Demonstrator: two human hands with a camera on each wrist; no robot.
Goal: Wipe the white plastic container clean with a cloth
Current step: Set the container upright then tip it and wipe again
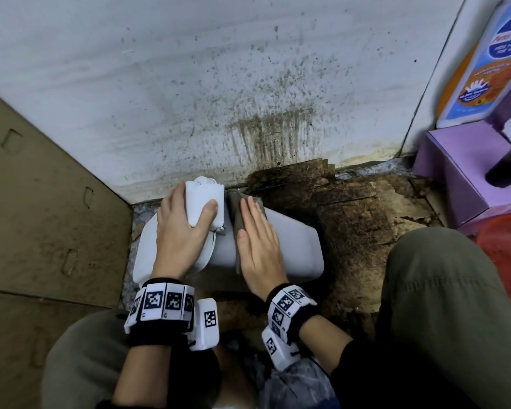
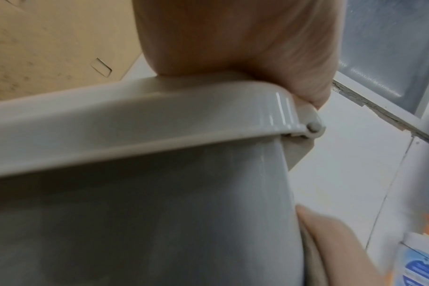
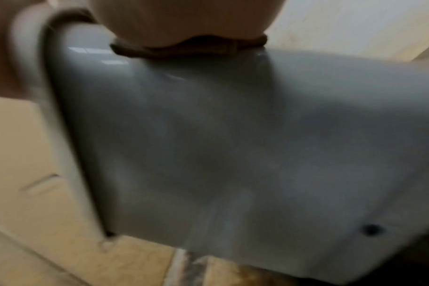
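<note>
flat under right hand point(image 1: 258, 246), crumpled brown cloth point(image 1: 239, 212) on glossy white container point(image 1: 295, 249)

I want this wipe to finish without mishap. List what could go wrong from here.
1. The white plastic container lies on its side on stained, crumbling cardboard; rolling it may pick the grime back up.
2. The brown cloth is only pressed under the flat right hand, so it may bunch or slip out.
3. The left hand steadies the container by its hinged flap, which might flex or pop.
</note>
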